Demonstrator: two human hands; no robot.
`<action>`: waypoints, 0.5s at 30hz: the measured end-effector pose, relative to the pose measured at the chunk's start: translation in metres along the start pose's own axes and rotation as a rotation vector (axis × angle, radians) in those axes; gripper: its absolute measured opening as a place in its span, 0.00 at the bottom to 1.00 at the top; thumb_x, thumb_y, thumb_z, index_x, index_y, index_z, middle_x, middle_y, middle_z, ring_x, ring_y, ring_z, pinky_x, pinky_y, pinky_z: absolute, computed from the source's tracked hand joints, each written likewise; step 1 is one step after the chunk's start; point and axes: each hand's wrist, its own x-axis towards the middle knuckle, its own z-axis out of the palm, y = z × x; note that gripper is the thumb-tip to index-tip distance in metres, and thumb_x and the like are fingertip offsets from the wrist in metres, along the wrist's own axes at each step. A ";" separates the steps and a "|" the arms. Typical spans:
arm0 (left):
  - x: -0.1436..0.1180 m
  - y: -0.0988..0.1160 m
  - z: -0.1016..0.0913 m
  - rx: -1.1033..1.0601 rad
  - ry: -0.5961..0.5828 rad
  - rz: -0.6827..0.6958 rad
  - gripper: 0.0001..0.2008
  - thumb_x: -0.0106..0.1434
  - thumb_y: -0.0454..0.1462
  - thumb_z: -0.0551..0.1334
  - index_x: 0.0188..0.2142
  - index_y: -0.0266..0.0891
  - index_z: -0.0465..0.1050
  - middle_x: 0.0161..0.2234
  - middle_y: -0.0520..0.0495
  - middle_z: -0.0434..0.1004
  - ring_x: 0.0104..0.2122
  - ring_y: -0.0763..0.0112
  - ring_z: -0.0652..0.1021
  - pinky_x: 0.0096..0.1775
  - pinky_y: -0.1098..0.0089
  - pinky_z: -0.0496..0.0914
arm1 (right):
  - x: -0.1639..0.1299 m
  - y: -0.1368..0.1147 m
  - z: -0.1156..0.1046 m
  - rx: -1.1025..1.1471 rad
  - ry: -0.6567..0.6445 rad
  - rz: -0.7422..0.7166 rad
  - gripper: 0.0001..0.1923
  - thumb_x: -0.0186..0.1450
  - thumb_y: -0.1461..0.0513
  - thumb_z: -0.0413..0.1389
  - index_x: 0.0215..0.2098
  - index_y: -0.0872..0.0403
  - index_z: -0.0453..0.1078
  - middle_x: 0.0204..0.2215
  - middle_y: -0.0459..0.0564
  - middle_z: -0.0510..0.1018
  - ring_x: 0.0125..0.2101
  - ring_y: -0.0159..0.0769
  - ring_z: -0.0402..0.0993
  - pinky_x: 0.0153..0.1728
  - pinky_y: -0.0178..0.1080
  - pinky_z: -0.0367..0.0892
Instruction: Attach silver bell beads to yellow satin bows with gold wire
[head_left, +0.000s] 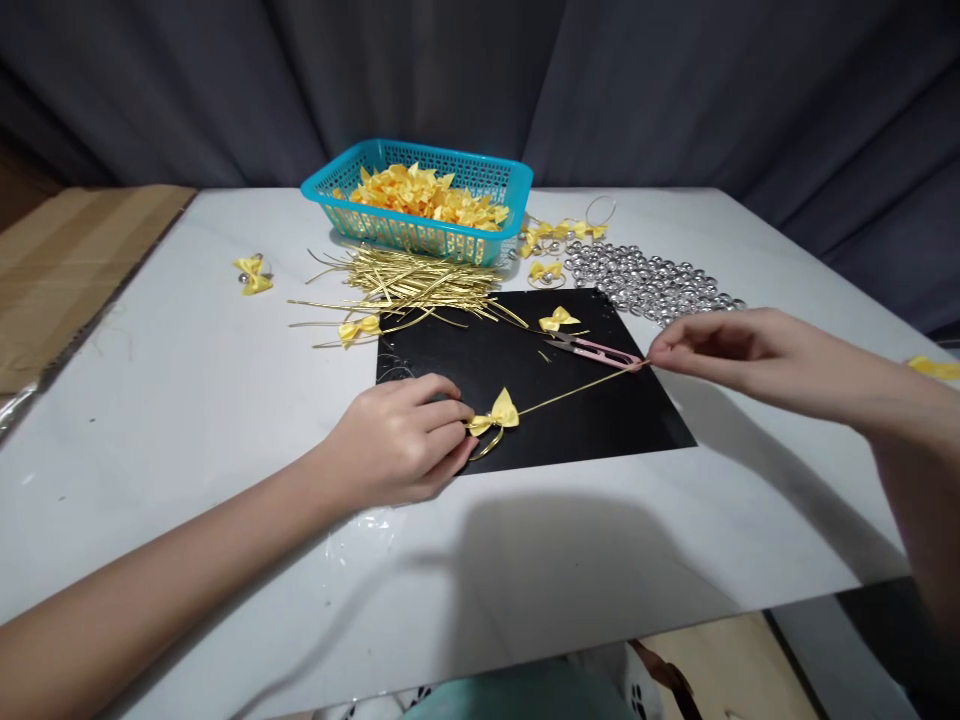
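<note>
My left hand (409, 435) pinches a yellow ribbon bow (496, 412) above the black mat (570, 430). A loop of gold twist tie hangs below the bow by my fingertips. From the bow a thin gold tie (577, 390) runs taut up to the right, its far end pinched in my right hand (727, 345). Pink-handled thread snips (596, 352) lie on the mat just left of my right fingertips. Another yellow bow (559, 319) rests at the mat's far edge, and one more bow (360, 329) lies on gold ties at its left corner.
Behind the mat is a pile of gold twist ties (420, 280). A blue basket (416, 235) of yellow bows stands at the back. Silver beads (652, 280) spread right of it, near several beaded bows (562, 232). Cardboard (75, 270) sits at left.
</note>
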 end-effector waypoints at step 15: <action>0.003 0.005 0.004 0.049 0.100 0.027 0.10 0.59 0.36 0.62 0.23 0.36 0.71 0.26 0.50 0.81 0.30 0.68 0.79 0.25 0.71 0.70 | -0.037 -0.052 0.085 -0.258 0.056 -0.600 0.07 0.63 0.62 0.54 0.39 0.55 0.69 0.34 0.48 0.74 0.22 0.24 0.65 0.23 0.31 0.59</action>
